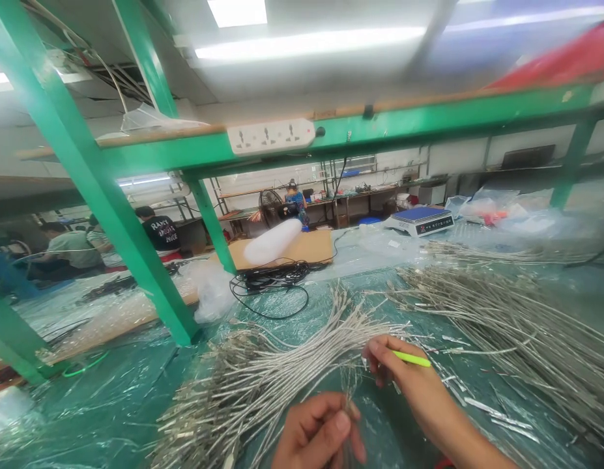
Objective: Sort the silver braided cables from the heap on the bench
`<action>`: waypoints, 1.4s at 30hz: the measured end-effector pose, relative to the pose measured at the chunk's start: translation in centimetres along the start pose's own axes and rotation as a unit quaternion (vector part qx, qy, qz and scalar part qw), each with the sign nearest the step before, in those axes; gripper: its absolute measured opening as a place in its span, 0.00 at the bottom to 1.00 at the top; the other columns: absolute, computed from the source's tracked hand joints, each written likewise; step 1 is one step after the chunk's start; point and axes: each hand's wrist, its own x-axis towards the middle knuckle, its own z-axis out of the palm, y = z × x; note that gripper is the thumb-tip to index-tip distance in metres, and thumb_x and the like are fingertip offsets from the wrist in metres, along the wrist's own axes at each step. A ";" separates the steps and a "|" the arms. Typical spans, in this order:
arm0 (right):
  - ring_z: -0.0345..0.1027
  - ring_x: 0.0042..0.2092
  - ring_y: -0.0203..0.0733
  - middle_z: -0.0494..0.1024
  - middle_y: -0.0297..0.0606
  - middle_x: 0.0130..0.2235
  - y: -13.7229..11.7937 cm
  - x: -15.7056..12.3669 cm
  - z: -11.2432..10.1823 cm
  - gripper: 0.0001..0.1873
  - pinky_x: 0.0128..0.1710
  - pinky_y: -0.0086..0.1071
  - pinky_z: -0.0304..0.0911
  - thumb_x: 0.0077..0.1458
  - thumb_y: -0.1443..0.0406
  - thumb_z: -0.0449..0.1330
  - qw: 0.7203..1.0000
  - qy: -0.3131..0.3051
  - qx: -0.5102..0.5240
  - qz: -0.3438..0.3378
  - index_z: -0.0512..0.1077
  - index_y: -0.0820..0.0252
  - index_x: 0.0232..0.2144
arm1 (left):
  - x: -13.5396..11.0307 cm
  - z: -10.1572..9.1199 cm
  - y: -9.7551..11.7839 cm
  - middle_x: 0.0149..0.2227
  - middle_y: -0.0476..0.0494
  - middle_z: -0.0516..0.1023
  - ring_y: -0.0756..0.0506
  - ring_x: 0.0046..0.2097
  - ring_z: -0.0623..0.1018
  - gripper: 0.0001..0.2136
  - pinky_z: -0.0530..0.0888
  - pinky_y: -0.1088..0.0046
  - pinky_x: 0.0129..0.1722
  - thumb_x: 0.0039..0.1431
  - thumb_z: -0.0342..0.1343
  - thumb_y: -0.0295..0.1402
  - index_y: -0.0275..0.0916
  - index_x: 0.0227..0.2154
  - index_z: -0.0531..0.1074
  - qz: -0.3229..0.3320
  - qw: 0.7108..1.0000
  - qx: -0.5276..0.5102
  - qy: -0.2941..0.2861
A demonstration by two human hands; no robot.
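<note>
My left hand is closed, thumb against fingers, pinching the thin frayed strands of a silvery cable. To its upper right, my right hand is wrapped round a slim neon-yellow handle, pen-like in shape. The working end of that tool is mostly hidden by the fingers, so its kind cannot be told. Just left of both hands lies a large fanned bundle of silvery cables, with small connectors at the near-left ends. The right hand is close to the bundle's far ends.
A second pile of silvery cables spreads at right, with small white strips near it. A scale, a coil of black cable and a cardboard piece stand farther back. Green posts frame the bench; several people sit behind.
</note>
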 end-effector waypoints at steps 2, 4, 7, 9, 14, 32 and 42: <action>0.63 0.27 0.37 0.70 0.33 0.27 -0.5 -0.6 0.1 0.18 0.28 0.29 0.59 0.58 0.53 0.57 0.999 -0.039 0.009 -0.011 0.73 0.61 0.28 | 0.3 -0.3 -0.1 0.22 0.45 0.78 0.58 0.14 0.57 0.14 0.52 0.81 0.15 0.53 0.62 0.45 0.37 0.32 0.77 0.006 1.000 -0.008 0.009; 0.63 0.28 0.37 0.70 0.32 0.27 -0.8 -1.3 0.5 0.17 0.29 0.29 0.59 0.56 0.52 0.58 0.996 -0.081 0.008 -0.026 0.74 0.61 0.32 | 0.4 -0.5 -0.2 0.22 0.46 0.78 0.58 0.13 0.57 0.13 0.54 0.81 0.14 0.54 0.61 0.43 0.37 0.33 0.76 0.009 1.000 -0.010 0.020; 0.62 0.27 0.35 0.70 0.31 0.25 -0.8 -2.0 1.1 0.14 0.28 0.27 0.58 0.53 0.54 0.63 0.991 -0.131 0.007 -0.035 0.73 0.61 0.32 | 0.4 -0.5 -0.3 0.22 0.46 0.77 0.58 0.14 0.59 0.15 0.55 0.82 0.14 0.54 0.61 0.44 0.36 0.32 0.77 0.010 1.000 0.012 0.022; 0.61 0.27 0.34 0.71 0.31 0.24 -0.6 -2.1 1.5 0.14 0.27 0.26 0.57 0.53 0.56 0.63 0.990 -0.138 0.023 -0.029 0.72 0.61 0.27 | 0.4 -0.3 -0.3 0.23 0.46 0.77 0.58 0.14 0.60 0.16 0.55 0.82 0.14 0.54 0.61 0.45 0.35 0.33 0.77 0.007 0.999 0.026 0.016; 0.60 0.26 0.34 0.71 0.32 0.23 0.1 -1.6 1.8 0.16 0.28 0.27 0.58 0.54 0.56 0.63 0.991 -0.124 0.056 0.001 0.70 0.62 0.24 | 0.4 -0.2 -0.2 0.22 0.46 0.78 0.58 0.14 0.60 0.16 0.55 0.82 0.15 0.54 0.61 0.45 0.36 0.34 0.77 0.003 1.000 0.030 0.007; 0.64 0.30 0.39 0.72 0.38 0.30 -0.9 -2.0 0.6 0.13 0.28 0.30 0.62 0.57 0.57 0.59 0.991 -0.039 0.117 -0.053 0.76 0.61 0.31 | 0.4 -0.6 0.8 0.22 0.46 0.76 0.60 0.13 0.56 0.11 0.60 0.83 0.14 0.56 0.60 0.39 0.35 0.32 0.77 0.026 0.995 -0.085 0.034; 0.64 0.28 0.36 0.70 0.36 0.29 -1.3 -3.1 1.4 0.13 0.27 0.28 0.60 0.60 0.58 0.57 0.985 -0.144 0.051 -0.085 0.76 0.59 0.32 | 0.4 -0.5 0.8 0.22 0.47 0.76 0.59 0.13 0.56 0.11 0.61 0.83 0.14 0.56 0.60 0.39 0.35 0.33 0.78 0.017 0.995 -0.093 0.046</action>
